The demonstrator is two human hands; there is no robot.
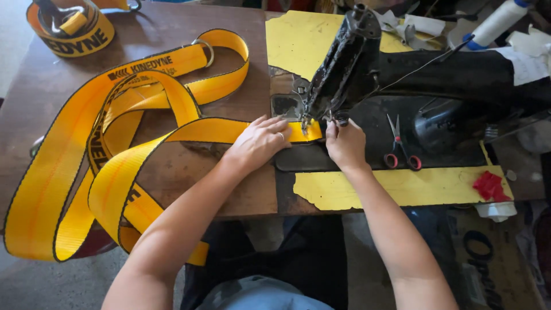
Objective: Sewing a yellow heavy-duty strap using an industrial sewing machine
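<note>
Left of the black sewing machine (367,69), long loops of yellow webbing strap (115,166) spill over the wooden table (51,80) and off its near edge. Your left hand (258,142) lies flat, fingers spread, pressing the strap just left of the machine's needle; keep it flat so the webbing feeds straight. Your right hand (344,143) pinches the strap's end right at the needle, fingers closed; keep those fingertips clear. Red-handled scissors (400,146) rest on the machine bed, right of the needle.
</note>
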